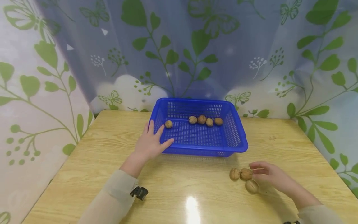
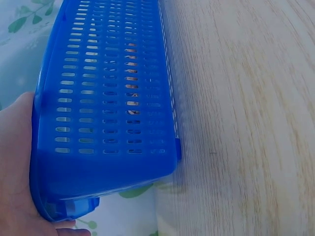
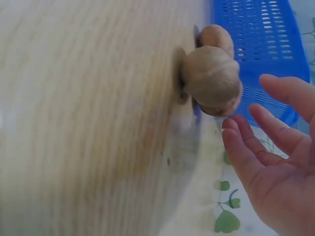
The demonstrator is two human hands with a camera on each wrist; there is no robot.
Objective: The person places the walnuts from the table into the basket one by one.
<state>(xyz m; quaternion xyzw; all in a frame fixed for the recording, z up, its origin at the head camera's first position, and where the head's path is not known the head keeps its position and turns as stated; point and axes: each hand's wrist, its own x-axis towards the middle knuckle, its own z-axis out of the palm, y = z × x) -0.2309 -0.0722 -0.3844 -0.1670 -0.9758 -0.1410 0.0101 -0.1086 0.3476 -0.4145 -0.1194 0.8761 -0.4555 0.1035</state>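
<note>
"Pale left sleeve [image 1: 109,196] closest to the head camera, small black device [image 1: 139,193] at its cuff! And the left hand [image 1: 148,144]?"

"Laid over the near left corner of the blue basket [image 1: 201,148], fingers straight and spread apart, thumb reaching across the near rim!"

"Inside that basket, what have we got?"

"Five walnuts [image 1: 201,119]! Four in a row toward the far wall, running from about the middle to the right, and one by itself near the left wall."

"Out on the wooden table [image 1: 193,174], three more walnuts [image 1: 234,174], bunched in front of the basket and to the right. Right hand [image 1: 272,177] just beside them, fingers slightly bent, clamped on nothing!"

"Behind it all, a curtain [image 1: 173,56] printed with green leaves and butterflies."

"Over to the left wrist: the basket's slotted wall takes up much of the left side, wood grain down the right, the hand lying against the rim."

"Clamped on it?"

"From this view I can't tell; most of the fingers are hidden behind the rim."

"Right wrist, then: the bunched table walnuts up top, one nearest the lens and partly covering the others, blue basket beyond."

"And those fingers?"

"Parted, palm in view, tips just below the nuts in this view. Whether one touches a shell, I can't tell!"
</note>
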